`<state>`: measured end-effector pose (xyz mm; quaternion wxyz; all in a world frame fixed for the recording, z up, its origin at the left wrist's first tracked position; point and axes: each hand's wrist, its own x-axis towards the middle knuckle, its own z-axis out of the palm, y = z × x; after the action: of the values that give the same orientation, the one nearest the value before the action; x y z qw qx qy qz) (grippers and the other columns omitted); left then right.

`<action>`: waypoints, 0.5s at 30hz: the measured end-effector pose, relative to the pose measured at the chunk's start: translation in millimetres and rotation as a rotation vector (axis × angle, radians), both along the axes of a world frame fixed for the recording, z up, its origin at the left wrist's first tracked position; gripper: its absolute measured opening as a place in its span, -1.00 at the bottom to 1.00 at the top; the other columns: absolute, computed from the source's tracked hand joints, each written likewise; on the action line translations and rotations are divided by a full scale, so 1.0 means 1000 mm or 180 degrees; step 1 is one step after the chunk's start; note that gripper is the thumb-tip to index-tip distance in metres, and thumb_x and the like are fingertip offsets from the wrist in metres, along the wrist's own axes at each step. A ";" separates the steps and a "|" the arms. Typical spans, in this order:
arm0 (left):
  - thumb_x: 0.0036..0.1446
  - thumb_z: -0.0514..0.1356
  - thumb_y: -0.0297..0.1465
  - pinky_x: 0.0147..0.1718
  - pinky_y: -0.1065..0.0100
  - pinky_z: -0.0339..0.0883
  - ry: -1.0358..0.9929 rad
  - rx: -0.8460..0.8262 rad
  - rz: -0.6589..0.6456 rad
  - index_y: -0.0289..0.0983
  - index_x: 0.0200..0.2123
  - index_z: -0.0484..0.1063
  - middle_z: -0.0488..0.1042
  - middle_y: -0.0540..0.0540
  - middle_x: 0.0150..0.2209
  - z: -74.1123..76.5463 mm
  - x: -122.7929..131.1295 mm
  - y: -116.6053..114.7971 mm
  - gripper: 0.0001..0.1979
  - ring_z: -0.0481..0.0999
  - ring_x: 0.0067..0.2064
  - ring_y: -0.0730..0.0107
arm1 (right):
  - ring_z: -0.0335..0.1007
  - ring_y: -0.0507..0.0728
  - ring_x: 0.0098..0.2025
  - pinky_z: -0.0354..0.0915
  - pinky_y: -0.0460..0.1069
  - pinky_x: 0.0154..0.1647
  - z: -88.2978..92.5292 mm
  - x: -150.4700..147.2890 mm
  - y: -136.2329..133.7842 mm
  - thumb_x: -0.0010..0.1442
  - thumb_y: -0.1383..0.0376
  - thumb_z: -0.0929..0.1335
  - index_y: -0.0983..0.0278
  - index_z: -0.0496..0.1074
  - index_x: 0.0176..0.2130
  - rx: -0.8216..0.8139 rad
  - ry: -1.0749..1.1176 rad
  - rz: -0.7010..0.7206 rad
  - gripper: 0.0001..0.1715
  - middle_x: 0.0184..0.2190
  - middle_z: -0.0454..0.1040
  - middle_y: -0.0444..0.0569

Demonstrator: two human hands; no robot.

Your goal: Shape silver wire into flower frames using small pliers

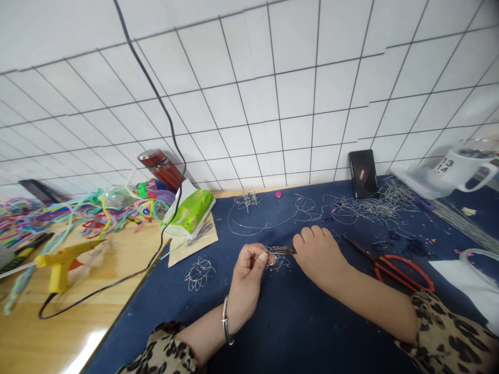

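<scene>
My left hand (251, 270) pinches a small bent-wire piece (279, 264) between thumb and fingers, above the dark blue cloth. My right hand (320, 255) is wrapped round a pair of pliers (284, 250), whose jaws point left and meet the wire near my left fingertips. The handles are mostly hidden in my fist. A second looped wire piece (199, 273) lies on the cloth to the left of my left hand. Beyond my hands stands another small wire shape (249, 200). Scissors with orange handles (403, 271) rest to the right of my right forearm.
At the back right are a tangle of wire offcuts (384, 200), a phone (363, 174) leaning on the tiled wall and a white mug (463, 166). To the left are a green tissue pack (193, 210), a yellow glue gun (62, 265), its black cord (113, 283) and colourful pipe cleaners (89, 205).
</scene>
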<state>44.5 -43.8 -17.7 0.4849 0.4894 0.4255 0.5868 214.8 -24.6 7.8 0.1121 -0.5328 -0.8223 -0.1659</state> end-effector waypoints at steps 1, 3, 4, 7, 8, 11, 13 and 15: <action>0.15 0.11 -0.42 -0.26 0.35 0.24 -0.0014 -0.0024 -0.0071 -0.27 -0.36 0.28 0.33 -0.02 -0.32 0.000 0.000 0.000 -0.95 0.37 -0.34 0.46 | 0.09 0.13 -0.36 -0.10 0.01 -0.37 0.000 0.000 0.000 0.09 0.42 0.22 0.28 0.24 -0.43 0.0008 -0.0005 -0.0005 -0.92 -0.46 0.27 0.00; 0.17 0.09 -0.42 -0.24 0.35 0.24 -0.0031 -0.0050 -0.0180 -0.27 -0.34 0.28 0.33 -0.02 -0.32 -0.001 -0.001 0.000 -0.96 0.37 -0.33 0.47 | 0.09 0.13 -0.36 -0.10 0.01 -0.36 0.000 0.000 0.000 0.09 0.42 0.22 0.28 0.24 -0.44 0.0028 0.0002 -0.0011 -0.92 -0.47 0.27 -0.01; 0.17 0.09 -0.42 -0.24 0.35 0.24 -0.0034 -0.0051 -0.0191 -0.26 -0.34 0.27 0.33 -0.02 -0.32 -0.002 -0.002 0.000 -0.96 0.37 -0.33 0.47 | 0.09 0.13 -0.36 -0.11 0.01 -0.36 -0.001 0.000 0.000 0.09 0.41 0.22 0.28 0.24 -0.44 0.0041 0.0011 -0.0008 -0.92 -0.47 0.27 -0.01; 0.17 0.09 -0.43 -0.23 0.34 0.24 -0.0030 -0.0036 -0.0202 -0.26 -0.33 0.27 0.33 -0.02 -0.32 -0.002 -0.002 -0.001 -0.97 0.37 -0.33 0.47 | 0.08 0.13 -0.37 -0.11 0.01 -0.37 -0.001 0.000 0.000 0.07 0.43 0.22 0.28 0.25 -0.45 0.0123 0.0035 0.0016 -0.91 -0.48 0.27 0.00; 0.17 0.08 -0.43 -0.23 0.34 0.24 -0.0022 -0.0023 -0.0195 -0.26 -0.33 0.27 0.33 -0.02 -0.32 -0.001 -0.001 -0.001 -0.97 0.37 -0.32 0.47 | 0.07 0.12 -0.38 -0.12 0.01 -0.37 -0.001 0.000 0.000 0.07 0.44 0.22 0.28 0.25 -0.45 0.0162 0.0035 0.0016 -0.91 -0.49 0.26 0.00; 0.16 0.09 -0.43 -0.22 0.34 0.25 -0.0001 0.0036 -0.0153 -0.26 -0.35 0.28 0.32 -0.02 -0.31 -0.001 0.000 -0.001 -0.96 0.37 -0.32 0.46 | 0.06 0.12 -0.39 -0.13 0.02 -0.39 0.001 -0.002 0.000 0.05 0.47 0.21 0.29 0.24 -0.47 0.0299 0.0025 -0.0018 -0.87 -0.50 0.26 0.00; 0.15 0.11 -0.42 -0.21 0.33 0.26 0.0007 0.0079 -0.0108 -0.26 -0.36 0.28 0.30 -0.02 -0.29 -0.001 0.001 -0.001 -0.96 0.38 -0.32 0.46 | 0.05 0.12 -0.40 -0.13 0.02 -0.40 0.002 -0.003 0.000 0.06 0.48 0.20 0.29 0.24 -0.48 0.0380 0.0028 -0.0041 -0.85 -0.51 0.25 0.01; 0.14 0.12 -0.42 -0.20 0.32 0.26 0.0024 0.0128 -0.0064 -0.26 -0.36 0.29 0.29 -0.02 -0.28 -0.001 0.001 -0.002 -0.96 0.39 -0.32 0.46 | 0.04 0.12 -0.41 -0.14 0.02 -0.41 0.002 -0.005 -0.001 0.07 0.48 0.20 0.29 0.24 -0.48 0.0425 0.0030 -0.0052 -0.85 -0.52 0.25 0.01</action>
<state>46.0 -45.3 -18.6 0.4792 0.5055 0.4104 0.5885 210.1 -25.6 10.2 0.1498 -0.5315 -0.8045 -0.2188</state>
